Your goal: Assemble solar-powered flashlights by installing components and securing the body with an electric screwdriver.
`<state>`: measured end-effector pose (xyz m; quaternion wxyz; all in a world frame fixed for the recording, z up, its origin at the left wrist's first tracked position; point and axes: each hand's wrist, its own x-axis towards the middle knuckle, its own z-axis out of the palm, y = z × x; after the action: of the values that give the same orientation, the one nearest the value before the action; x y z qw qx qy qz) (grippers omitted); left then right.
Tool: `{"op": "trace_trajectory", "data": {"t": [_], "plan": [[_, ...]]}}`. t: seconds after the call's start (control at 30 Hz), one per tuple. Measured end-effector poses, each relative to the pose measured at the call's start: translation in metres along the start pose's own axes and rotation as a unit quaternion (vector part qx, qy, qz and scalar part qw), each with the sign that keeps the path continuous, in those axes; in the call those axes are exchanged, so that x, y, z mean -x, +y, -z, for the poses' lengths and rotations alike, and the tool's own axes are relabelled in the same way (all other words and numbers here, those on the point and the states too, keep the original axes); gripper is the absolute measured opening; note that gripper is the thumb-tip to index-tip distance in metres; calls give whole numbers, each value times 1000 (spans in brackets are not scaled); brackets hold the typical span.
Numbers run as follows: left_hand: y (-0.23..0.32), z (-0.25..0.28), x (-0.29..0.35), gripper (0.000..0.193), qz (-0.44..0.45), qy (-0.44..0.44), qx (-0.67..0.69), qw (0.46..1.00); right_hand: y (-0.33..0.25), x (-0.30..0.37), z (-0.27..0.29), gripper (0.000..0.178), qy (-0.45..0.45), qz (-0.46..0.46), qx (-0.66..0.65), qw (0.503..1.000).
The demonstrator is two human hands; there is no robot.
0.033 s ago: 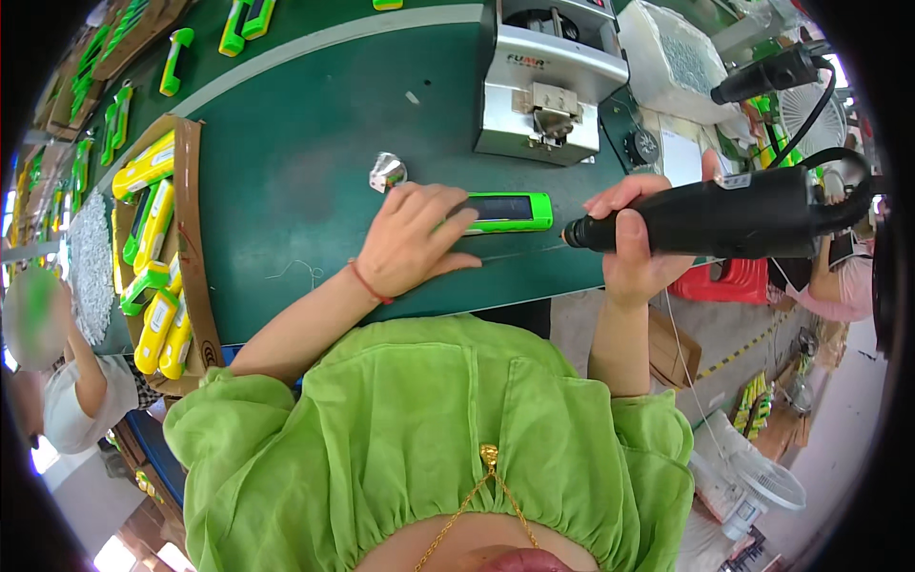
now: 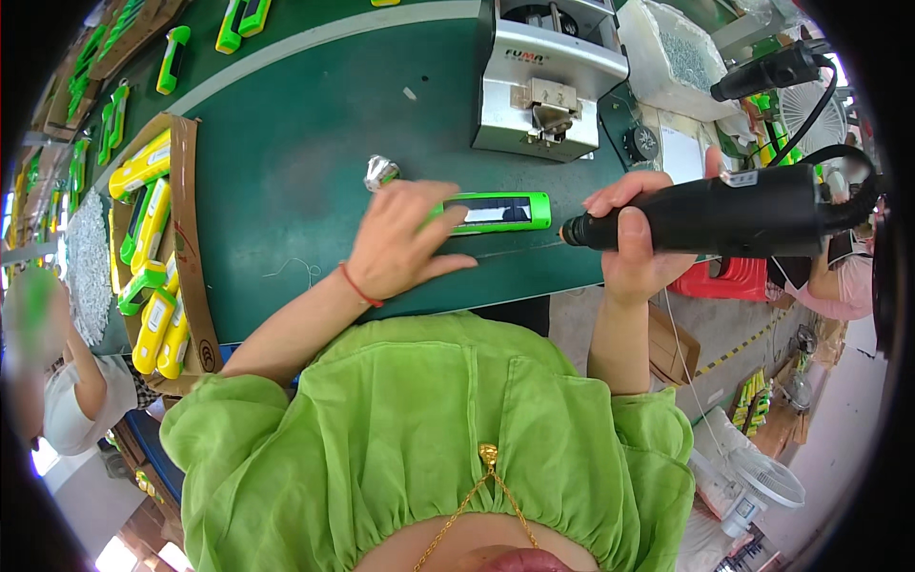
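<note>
A green flashlight-like device with a dark panel on top (image 2: 510, 210) lies flat on the green table before me. My left hand (image 2: 398, 238) is over its left end, thumb stretched out and fingers apart; the fingertips are slightly blurred and partly cover that end. Just beyond those fingers sits a small shiny silver reflector cup (image 2: 381, 172). My right hand (image 2: 634, 238) is wrapped round a black electric screwdriver (image 2: 724, 217), held level. Its tip points left, close to the device's right end.
A cardboard box (image 2: 186, 238) of yellow and green devices stands at the left. A silver machine (image 2: 538, 105) occupies the back, beside a white foam box (image 2: 672, 62) of small parts. A second black electric screwdriver (image 2: 770, 71) hangs at the right. Other people sit at both sides.
My left hand has shifted slightly left along the device, uncovering more of its panel. My right hand and the screwdriver have hardly moved.
</note>
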<state>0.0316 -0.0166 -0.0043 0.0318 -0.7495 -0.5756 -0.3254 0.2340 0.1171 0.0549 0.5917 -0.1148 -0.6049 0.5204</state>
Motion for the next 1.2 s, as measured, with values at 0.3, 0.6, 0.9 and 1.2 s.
{"op": "trace_trajectory", "data": {"t": [0.3,0.6,0.9,1.2], "plan": [[-19,7,18,59,87,-48,-2,995,24,-4,-64,37,-26,23,-100,994],[-22,6,20,53,104,-25,9,994,42,1,-95,40,-56,33,-120,991],[-30,1,16,50,107,4,20,994,47,6,-101,62,-110,-1,24,994],[-23,6,10,48,91,-1,12,996,52,8,-100,53,-48,44,59,996]]}}
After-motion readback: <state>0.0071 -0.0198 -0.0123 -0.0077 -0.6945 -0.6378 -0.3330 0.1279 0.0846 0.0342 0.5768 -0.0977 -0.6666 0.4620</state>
